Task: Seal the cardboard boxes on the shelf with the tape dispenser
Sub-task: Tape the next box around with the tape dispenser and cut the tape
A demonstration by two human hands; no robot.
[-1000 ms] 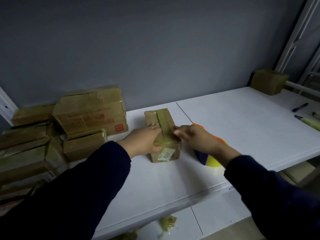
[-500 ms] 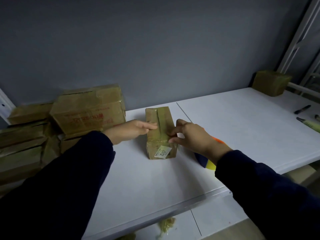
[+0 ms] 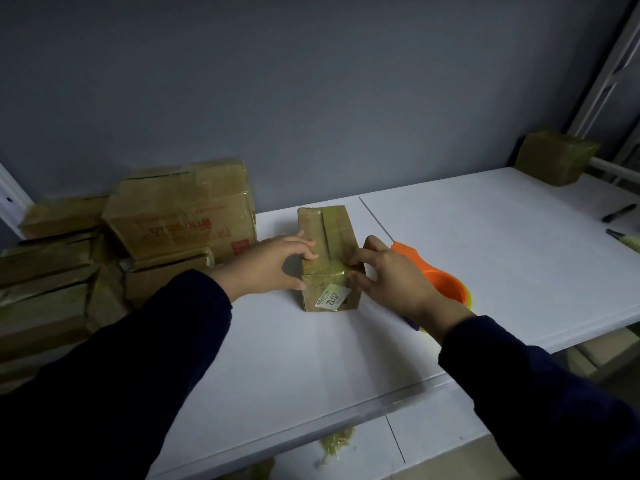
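The box (image 3: 329,237) lies mid-shelf (image 3: 485,254), its long axis running away from the person toward the wall (image 3: 311,98), labelled (image 3: 334,299) end nearest. Its flaps are closed under a strip of tape (image 3: 335,226) along the top, so the contents cannot be seen. The left hand (image 3: 273,265) grips the left side, fingers curled over the top edge. The right hand (image 3: 391,275) pinches the near right corner, fingertips on the tape. The orange dispenser (image 3: 446,282) lies just behind that hand, handle pointing toward the wall. A stack (image 3: 180,209) of boxes sits to the left.
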